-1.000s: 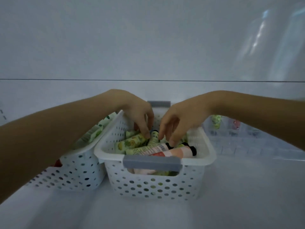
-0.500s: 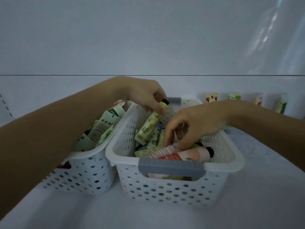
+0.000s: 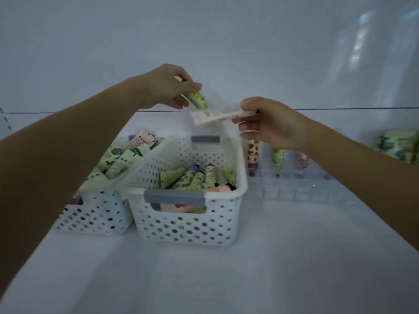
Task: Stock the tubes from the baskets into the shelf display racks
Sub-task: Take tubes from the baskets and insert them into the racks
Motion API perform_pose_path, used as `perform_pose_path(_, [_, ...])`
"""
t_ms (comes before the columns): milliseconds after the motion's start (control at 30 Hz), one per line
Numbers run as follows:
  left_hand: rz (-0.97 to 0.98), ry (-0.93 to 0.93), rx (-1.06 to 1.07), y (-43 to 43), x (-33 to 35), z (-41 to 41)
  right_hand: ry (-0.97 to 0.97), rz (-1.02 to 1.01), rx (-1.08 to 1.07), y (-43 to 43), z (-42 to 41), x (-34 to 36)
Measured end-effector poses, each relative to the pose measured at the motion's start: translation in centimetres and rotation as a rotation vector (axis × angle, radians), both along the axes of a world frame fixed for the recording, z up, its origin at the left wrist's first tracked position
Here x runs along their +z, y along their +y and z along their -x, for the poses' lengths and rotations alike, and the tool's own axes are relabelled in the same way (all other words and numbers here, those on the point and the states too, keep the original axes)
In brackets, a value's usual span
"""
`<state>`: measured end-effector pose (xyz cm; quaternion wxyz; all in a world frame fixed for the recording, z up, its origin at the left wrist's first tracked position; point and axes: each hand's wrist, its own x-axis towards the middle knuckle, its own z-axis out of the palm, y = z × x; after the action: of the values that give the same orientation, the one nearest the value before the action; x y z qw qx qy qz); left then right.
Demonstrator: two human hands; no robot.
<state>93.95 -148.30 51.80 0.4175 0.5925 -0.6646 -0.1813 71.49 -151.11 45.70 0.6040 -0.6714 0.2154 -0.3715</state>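
Two white perforated baskets stand on the shelf. The nearer basket [image 3: 235,196] with grey handles holds several tubes [image 3: 199,177]; the left basket [image 3: 95,214] holds more tubes [image 3: 122,159]. My left hand [image 3: 167,87] is raised above the baskets, shut on a green-patterned tube [image 3: 199,100]. My right hand [image 3: 269,123] is level with it, shut on a pale tube [image 3: 217,116] that points left, its flat end under the green tube. A clear grid display rack [image 3: 294,189] lies to the right with three tubes [image 3: 253,155] standing cap-down in it.
The white shelf floor [image 3: 226,279] stretches in front of the baskets. A white back wall [image 3: 204,41] rises behind. A bundle of green-patterned packs [image 3: 396,146] lies at the far right, behind the rack.
Both hands have lifted out of the nearer basket, each bringing up a tube. The right hand has risen with the pale tube; the left has carried the green tube higher.
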Motion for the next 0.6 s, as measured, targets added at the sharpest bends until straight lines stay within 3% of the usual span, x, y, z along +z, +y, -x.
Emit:
perform_pose_path(133, [0.05,0.216,0.075,0.1,0.7,5.1,-0.249,-0.092,-0.235,-0.2,4.8,-1.1])
perform_pose_path(300, [-0.058,0.48,0.057,-0.2,0.5,13.2,-0.454,-0.334,-0.275,0.2,13.3,-2.0])
perform_pose_path(433, [-0.173,0.61,0.009,-0.1,-1.4,20.5,-0.442,-0.447,-0.322,1.2,19.0,-2.6])
perform_pose_path(600, [-0.278,0.843,-0.064,0.1,-5.7,29.5,-0.384,-0.326,-0.435,2.0,24.7,-3.7])
